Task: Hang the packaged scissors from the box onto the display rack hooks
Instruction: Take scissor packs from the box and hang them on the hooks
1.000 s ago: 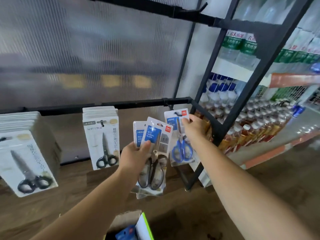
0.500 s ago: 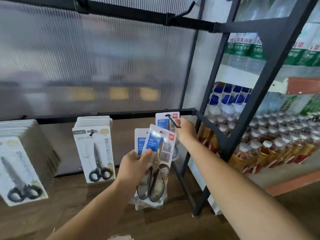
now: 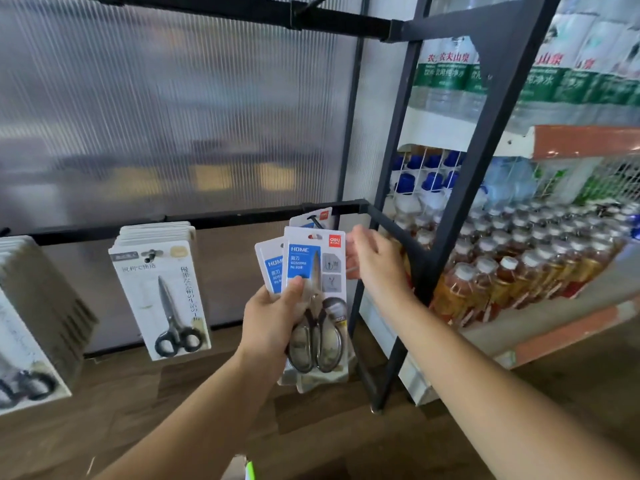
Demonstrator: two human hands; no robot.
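My left hand (image 3: 273,310) grips a small stack of packaged scissors (image 3: 317,299), blue-and-white cards with black-handled scissors, held upright in front of the rack. Behind the stack, another blue pack (image 3: 311,216) hangs on a black hook (image 3: 314,220) of the lower rail (image 3: 207,220); only its top shows. My right hand (image 3: 375,261) is just right of the stack, fingers loosely spread by the packs' right edge, with nothing visibly held. A sliver of the box (image 3: 239,467) shows at the bottom edge.
Two full hooks of white-carded scissors hang to the left (image 3: 162,289) and at the far left (image 3: 24,323). An upper rail (image 3: 242,10) carries a bare hook. A black frame post (image 3: 460,209) stands to the right, with shelves of bottled drinks (image 3: 519,258) behind it.
My right hand slid the blue pack onto the hook, then came off it and moved down to the right of the stack. My left hand kept its hold on the stack.
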